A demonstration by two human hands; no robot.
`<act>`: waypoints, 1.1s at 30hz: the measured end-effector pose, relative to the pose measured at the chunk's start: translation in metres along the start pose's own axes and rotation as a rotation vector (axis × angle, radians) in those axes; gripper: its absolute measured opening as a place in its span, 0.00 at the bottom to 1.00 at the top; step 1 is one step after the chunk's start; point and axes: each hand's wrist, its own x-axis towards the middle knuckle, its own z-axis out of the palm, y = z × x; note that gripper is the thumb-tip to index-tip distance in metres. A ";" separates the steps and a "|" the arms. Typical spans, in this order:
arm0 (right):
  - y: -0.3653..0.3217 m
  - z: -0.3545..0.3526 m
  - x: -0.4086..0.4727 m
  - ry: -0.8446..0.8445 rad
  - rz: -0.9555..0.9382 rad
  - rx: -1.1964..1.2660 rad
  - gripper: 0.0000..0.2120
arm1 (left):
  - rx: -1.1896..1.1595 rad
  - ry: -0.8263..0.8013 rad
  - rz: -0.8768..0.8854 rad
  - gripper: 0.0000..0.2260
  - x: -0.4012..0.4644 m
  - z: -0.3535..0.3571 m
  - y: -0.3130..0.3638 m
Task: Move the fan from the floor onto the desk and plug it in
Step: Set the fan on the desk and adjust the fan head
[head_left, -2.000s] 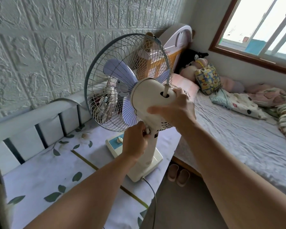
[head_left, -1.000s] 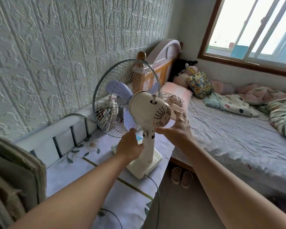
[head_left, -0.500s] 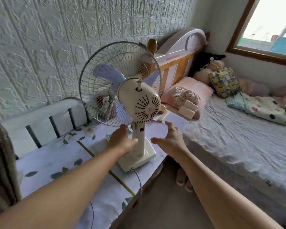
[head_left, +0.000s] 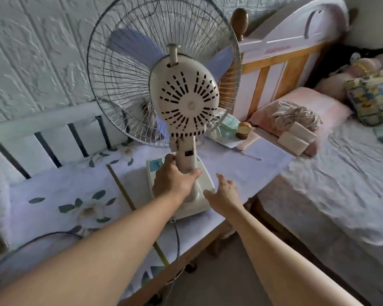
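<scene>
The cream plastic desk fan (head_left: 187,102), w/ round wire cage and pale-purple blades, stands upright on the desk (head_left: 53,191), which is covered by a white cloth w/ green leaf print. The fan's square base sits near the desk's front edge, motor housing facing the camera, cage toward the white embossed wall (head_left: 42,51).

Left hand (head_left: 175,180) is wrapped around the lower part of the fan's neck, just above the base, fingers curled round the far side and thumb on the near side. Right hand (head_left: 223,195) is spread, fingers apart and palm turned toward the fan; it is just beside the base's right corner and grips nothing. Can't tell if it touches the base.

The fan's dark power cord (head_left: 176,239) leaves the back of the base, runs toward the camera over the desk's front edge and drops out of sight; plug not visible.

Right of the fan, on the same desk: a folded teal item (head_left: 227,127), a small round brown-and-gold jar (head_left: 243,130) and a thin metal-looking stick (head_left: 250,156). Behind the fan, along the wall, a white slatted rail (head_left: 44,138). Further right of the fan, a bed w/ white-and-wood headboard (head_left: 281,51), a pink pillow (head_left: 307,102) w/ crumpled beige cloth (head_left: 296,115) on it, a patterned yellow-blue cushion (head_left: 372,98) and a grey wrinkled sheet (head_left: 341,184).
</scene>
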 end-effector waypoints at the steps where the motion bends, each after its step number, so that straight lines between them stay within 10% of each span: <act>1: 0.003 0.004 0.006 -0.007 0.007 0.015 0.32 | -0.004 0.021 0.003 0.22 0.001 0.003 0.001; 11: 0.004 0.029 0.017 0.036 0.063 0.092 0.23 | 0.045 0.068 0.115 0.22 0.007 -0.001 -0.002; 33: -0.049 0.101 -0.041 0.074 0.305 0.390 0.22 | -0.091 -0.566 0.202 0.21 0.065 -0.088 -0.061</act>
